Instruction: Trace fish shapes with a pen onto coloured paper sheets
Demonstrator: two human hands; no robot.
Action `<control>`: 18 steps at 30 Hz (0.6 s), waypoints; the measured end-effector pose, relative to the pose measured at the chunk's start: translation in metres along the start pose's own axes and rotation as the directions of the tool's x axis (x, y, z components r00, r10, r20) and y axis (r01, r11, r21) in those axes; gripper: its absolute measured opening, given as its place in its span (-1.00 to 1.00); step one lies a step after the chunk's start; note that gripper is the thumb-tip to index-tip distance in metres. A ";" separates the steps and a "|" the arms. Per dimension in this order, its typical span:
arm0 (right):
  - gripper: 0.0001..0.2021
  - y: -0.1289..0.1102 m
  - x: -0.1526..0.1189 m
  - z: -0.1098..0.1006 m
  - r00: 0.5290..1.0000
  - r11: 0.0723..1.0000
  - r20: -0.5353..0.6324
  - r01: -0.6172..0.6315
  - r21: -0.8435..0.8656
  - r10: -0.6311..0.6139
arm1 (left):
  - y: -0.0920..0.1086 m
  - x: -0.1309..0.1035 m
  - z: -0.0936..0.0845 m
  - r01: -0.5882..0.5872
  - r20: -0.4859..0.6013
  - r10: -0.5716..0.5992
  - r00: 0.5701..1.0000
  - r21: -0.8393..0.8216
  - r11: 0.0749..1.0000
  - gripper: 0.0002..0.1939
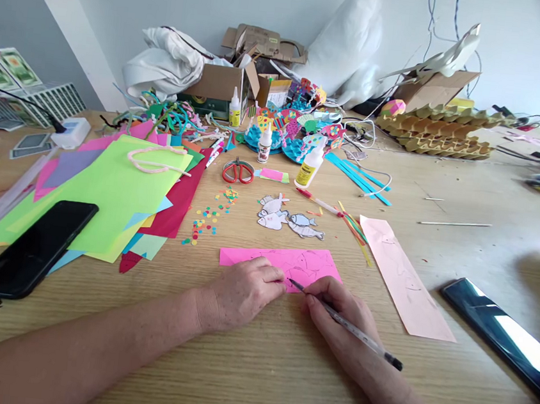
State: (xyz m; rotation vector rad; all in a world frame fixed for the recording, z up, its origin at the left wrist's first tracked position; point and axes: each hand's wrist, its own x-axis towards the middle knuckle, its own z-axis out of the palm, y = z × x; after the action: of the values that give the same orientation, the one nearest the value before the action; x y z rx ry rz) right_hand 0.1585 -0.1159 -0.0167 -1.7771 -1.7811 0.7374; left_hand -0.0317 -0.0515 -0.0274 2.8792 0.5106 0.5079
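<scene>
Left hand (pixel 241 292), loosely spread, presses a pink strip (pixel 245 255) on the surface (pixel 175 372); right hand (pixel 348 305), beside it, pinches a pen (pixel 357 331). Drawing seems underway; the next stroke calls for a still strip.

1 head-worn view looks forward and down (fairly close) over the table (pixel 232 378).

The wooden tabletop (pixel 242 379) carries white fish cutouts (pixel 273 219); left of them lies scattered confetti (pixel 203 224), behind them red-handled scissors (pixel 238 171), and to their right a pale pink strip (pixel 402 277).
</scene>
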 end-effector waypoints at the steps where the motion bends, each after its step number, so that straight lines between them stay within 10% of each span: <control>1: -0.90 0.000 0.000 0.000 1.000 1.000 -0.003 0.001 -0.002 -0.001 | 0.000 0.000 0.000 -0.001 -0.005 0.001 1.000 0.002 1.000 -0.80; 18: -0.89 -0.002 0.000 -0.001 1.000 1.000 0.009 -0.006 0.000 0.006 | 0.000 0.000 -0.001 0.003 0.030 -0.003 1.000 0.006 1.000 -0.80</control>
State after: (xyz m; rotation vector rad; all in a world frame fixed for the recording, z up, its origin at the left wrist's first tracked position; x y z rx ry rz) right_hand 0.1575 -0.1158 -0.0146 -1.7823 -1.7830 0.7487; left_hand -0.0321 -0.0517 -0.0261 2.8863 0.5128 0.4622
